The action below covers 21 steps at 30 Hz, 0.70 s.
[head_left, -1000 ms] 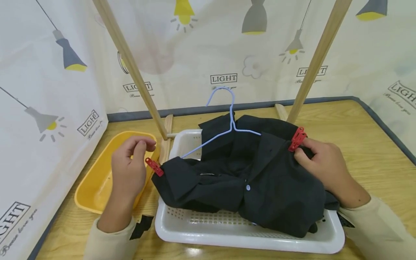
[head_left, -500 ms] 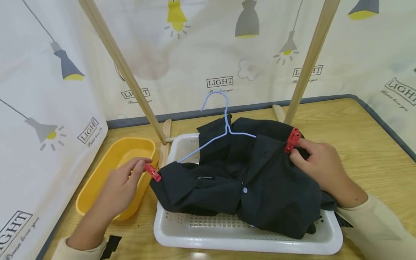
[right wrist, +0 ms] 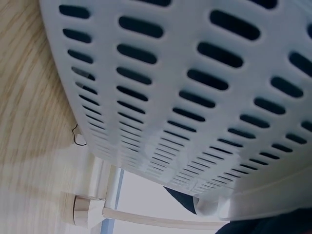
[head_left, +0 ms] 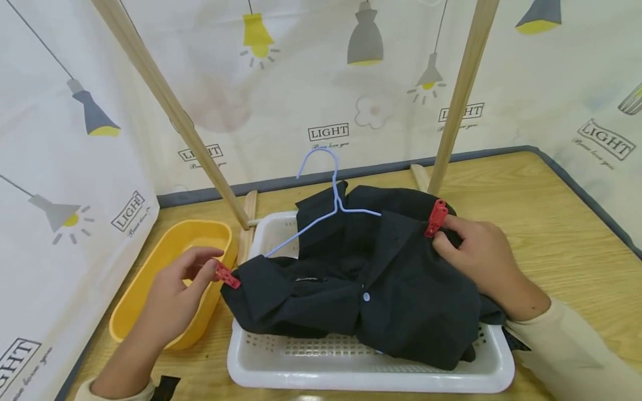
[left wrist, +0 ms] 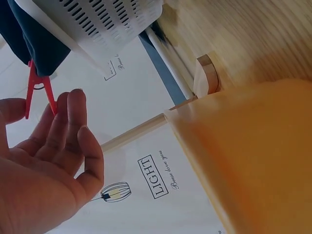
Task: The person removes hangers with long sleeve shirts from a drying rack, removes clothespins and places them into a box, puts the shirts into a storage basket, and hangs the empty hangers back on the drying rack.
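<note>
A black shirt (head_left: pixel 416 303) with a pale button lies over a white basket (head_left: pixel 371 380), and a light blue hanger (head_left: pixel 337 192) sits inside its shoulders. My left hand (head_left: pixel 173 292) pinches the handles of a red clothespin (head_left: pixel 228 275) clipped to the left shoulder. In the left wrist view, thumb and fingers are on opposite legs of that clothespin (left wrist: pixel 33 90), whose tip bites the dark cloth (left wrist: pixel 46 46). At the other shoulder, my right hand (head_left: pixel 484 264) grips the shirt right beside a second red clothespin (head_left: pixel 436 218). The right wrist view shows mainly the basket's slotted side (right wrist: pixel 161 97), not the hand.
Left of the basket stands a yellow tub (head_left: pixel 122 303), partly behind my left hand. Two wooden uprights (head_left: pixel 175 111) rise behind the basket on wooden feet (head_left: pixel 420 177). A printed curtain (head_left: pixel 281 100) borders the wood-grain tabletop (head_left: pixel 567 239) at the back.
My left hand has come down from above the left clothespin and now pinches its handles. The right hand keeps its hold at the other shoulder. The head view has shifted slightly.
</note>
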Each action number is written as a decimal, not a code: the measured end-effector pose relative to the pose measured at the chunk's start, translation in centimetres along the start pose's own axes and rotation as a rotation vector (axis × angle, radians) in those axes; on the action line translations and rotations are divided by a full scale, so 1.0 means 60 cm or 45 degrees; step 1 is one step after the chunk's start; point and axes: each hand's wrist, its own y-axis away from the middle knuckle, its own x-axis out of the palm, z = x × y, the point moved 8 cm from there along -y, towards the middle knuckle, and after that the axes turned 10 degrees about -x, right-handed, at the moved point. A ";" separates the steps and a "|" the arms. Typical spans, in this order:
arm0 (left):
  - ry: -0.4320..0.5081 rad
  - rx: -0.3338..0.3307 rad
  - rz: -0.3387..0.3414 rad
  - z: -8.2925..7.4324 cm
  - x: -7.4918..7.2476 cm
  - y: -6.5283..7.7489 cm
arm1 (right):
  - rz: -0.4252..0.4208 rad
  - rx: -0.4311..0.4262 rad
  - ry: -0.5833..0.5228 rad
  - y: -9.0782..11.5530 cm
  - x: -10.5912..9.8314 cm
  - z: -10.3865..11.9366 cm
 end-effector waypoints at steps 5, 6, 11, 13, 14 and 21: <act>-0.001 0.021 -0.020 0.006 -0.010 0.006 | 0.000 -0.007 0.005 -0.001 0.002 0.003; 0.001 0.026 -0.018 0.007 -0.011 0.007 | 0.003 -0.004 0.011 -0.001 0.002 0.003; 0.003 0.004 0.071 0.014 -0.018 0.008 | 0.015 0.007 0.022 -0.002 0.000 0.003; 0.039 -0.030 0.151 0.021 -0.018 0.007 | 0.014 0.005 0.022 -0.002 0.000 0.004; 0.063 -0.052 0.196 0.025 -0.017 0.007 | 0.013 0.004 0.020 -0.002 -0.001 0.004; 0.287 -0.165 0.411 0.043 -0.007 0.009 | 0.010 0.006 0.018 -0.002 0.000 0.004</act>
